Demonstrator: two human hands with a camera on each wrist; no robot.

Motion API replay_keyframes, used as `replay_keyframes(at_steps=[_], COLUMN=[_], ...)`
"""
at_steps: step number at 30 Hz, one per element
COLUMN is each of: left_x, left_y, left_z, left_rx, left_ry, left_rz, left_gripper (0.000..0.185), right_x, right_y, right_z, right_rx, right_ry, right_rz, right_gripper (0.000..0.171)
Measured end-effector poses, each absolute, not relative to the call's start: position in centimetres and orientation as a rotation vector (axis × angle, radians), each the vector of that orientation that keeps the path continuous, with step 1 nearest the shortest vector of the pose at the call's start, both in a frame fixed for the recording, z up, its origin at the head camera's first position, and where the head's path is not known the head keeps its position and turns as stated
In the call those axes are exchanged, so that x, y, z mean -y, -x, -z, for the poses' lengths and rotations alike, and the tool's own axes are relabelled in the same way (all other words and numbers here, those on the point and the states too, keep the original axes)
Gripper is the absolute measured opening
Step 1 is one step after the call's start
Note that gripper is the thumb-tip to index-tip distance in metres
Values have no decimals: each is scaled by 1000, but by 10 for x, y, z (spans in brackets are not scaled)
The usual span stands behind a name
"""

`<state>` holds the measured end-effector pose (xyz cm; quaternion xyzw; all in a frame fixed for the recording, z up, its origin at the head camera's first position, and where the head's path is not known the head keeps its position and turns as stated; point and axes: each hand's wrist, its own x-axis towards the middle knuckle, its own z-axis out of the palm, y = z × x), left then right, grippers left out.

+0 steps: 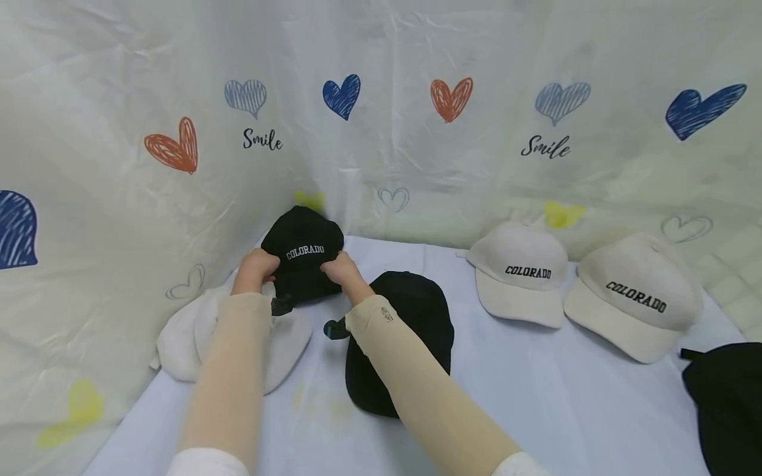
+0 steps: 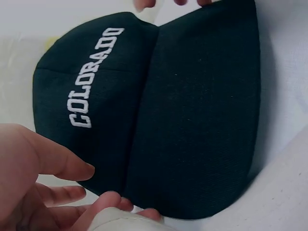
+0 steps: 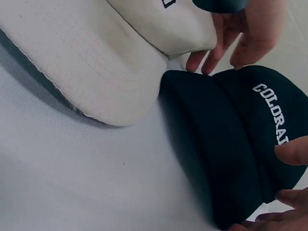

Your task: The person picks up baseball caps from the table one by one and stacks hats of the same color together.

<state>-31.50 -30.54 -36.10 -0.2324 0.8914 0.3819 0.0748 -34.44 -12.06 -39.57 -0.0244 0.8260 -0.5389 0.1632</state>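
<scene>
A black baseball cap (image 1: pixel 306 231) with white COLORADO lettering sits at the back left of the table, its brim toward me. My left hand (image 1: pixel 256 268) holds its left side; in the left wrist view the thumb (image 2: pixel 72 166) lies on the crown and the other fingers are at the lower edge. The right hand (image 1: pixel 344 271) grips the opposite side, thumb on the front near the lettering in the right wrist view. Just in front, partly hidden by my left forearm, lies an off-white cap (image 1: pixel 178 337). Under my right forearm is another black cap (image 1: pixel 417 304).
Two off-white COLORADO caps (image 1: pixel 518 251) (image 1: pixel 649 271) stand side by side at the back right. A black cap (image 1: pixel 729 403) is cut off at the right edge. Behind the white-covered table (image 1: pixel 506 396) hangs a pale curtain (image 1: pixel 393 39) printed with hearts.
</scene>
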Motion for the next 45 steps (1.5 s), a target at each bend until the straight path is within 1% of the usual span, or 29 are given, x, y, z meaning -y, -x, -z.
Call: replay_keyframes(at_steps=[6,11,16,22,24,28,30,33,35,37,41,45], left_x=[307,310,315,317,319,322,323,323,324,326,328,329], left_y=[318,318,314,312,312,314,315,316,318,319,320,317], left_z=[366,365,366,364,363,364,366,369,371,373,375,374], left_rx=[-2671,-2639,-2616,-2580,-2574,-2628,-2675,-2688,-2667,-2641,-2560,-2416], left_ry=[742,727,697,743,752,698,666,670,715,764,823,860], left_rz=[-1123,-1135,-1191,-1335,-1377,-1340,-1264,-1211,-1275,-1369,-1597,-1788], left_gripper=[62,63,56,52,46,29,31,46,53,52,45,50], right_x=[123,123,125,124,124,121,120,119,119,119,117,117], right_y=[345,347,348,347,348,348,349,349,350,350,352,351], right_z=[396,397,398,397,395,395,397,401,402,401,399,396], right_rx=[-2320,-2153,-2022,-2024,-2002,-1998,-2026,-2078,-2102,-2126,-2131,-2087], right_ry=[29,-94,-240,-241,-252,-270,-260,-237,-227,-234,-273,-286], right_rz=[1612,1858,2030,2037,2057,2078,2046,1975,1939,1913,1879,1873], right_gripper=[65,61,58,61,62,64,65,65,62,57,47,48])
